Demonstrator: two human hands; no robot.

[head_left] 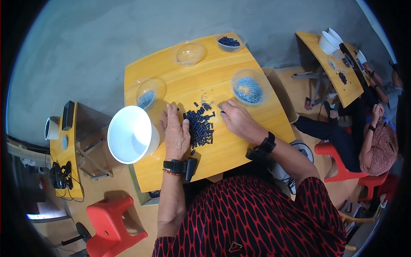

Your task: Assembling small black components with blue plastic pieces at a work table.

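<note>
A pile of short dark blue-black cylinders [199, 127] is heaped on the yellow wooden table [180, 81]. My left hand [174, 135] rests along the pile's left edge, fingers stretched out and nothing seen in them. On the other side, my right hand [238, 119] has its fingers pinched, with a small dark piece just showing at the tips. A few thin pale pieces [206, 97] lie scattered just beyond the heap. Beside my left hand stands a large white bucket [150, 141]. Past my right hand sits a clear bowl of bluish-grey small parts [248, 91].
Along the far side are a clear bowl with dark cylinders [229, 42], an empty clear bowl [188, 55] and one with pale parts [146, 99]. A red stool [107, 227] stands lower left. At right, a seated person [379, 145] is near another table [349, 88].
</note>
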